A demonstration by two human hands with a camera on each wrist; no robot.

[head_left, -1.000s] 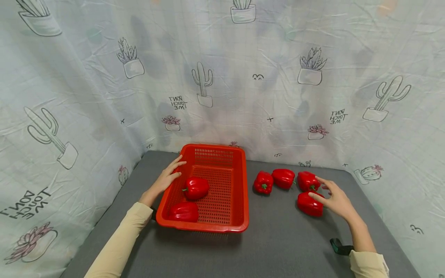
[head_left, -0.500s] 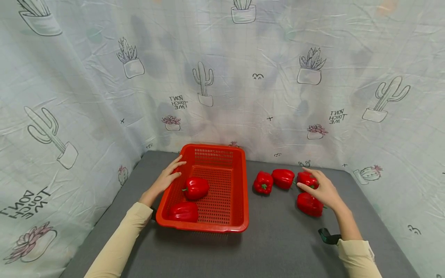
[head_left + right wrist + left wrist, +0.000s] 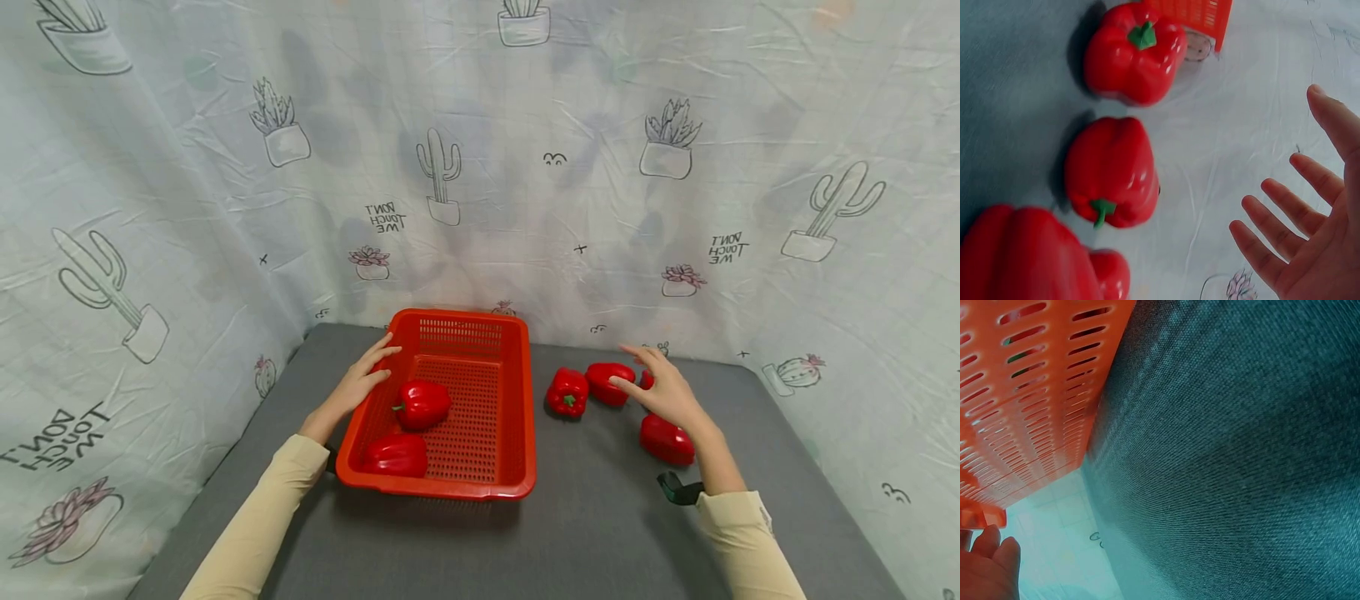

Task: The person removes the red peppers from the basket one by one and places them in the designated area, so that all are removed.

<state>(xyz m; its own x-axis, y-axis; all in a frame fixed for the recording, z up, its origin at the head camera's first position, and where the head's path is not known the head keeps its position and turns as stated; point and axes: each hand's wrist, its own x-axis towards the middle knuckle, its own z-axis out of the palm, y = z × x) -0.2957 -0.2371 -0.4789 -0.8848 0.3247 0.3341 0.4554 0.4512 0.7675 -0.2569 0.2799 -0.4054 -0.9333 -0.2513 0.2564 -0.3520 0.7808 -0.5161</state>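
My left hand (image 3: 356, 387) rests on the left rim of a red plastic basket (image 3: 530, 400), its fingers reaching over the edge. Two red bell peppers lie inside, one near the middle (image 3: 422, 405) and another at the near left corner (image 3: 396, 456). To the basket's right, my right hand (image 3: 663, 396) hovers with spread fingers and holds nothing. Beyond its fingertips sit a bell pepper with its green stem facing me (image 3: 567, 393) and a second bell pepper (image 3: 609, 383). Another bell pepper (image 3: 666, 440) lies below the hand, and one more is mostly hidden behind it.
A grey cloth-covered table (image 3: 585, 533) carries everything. Behind and at both sides hangs a pale curtain (image 3: 487, 192) printed with cacti. A dark wrist-worn device (image 3: 678, 489) sticks out from the right wrist.
My right hand has moved left, away from the two rightmost bell peppers and towards the two nearer the basket. The left hand and basket have stayed in place.
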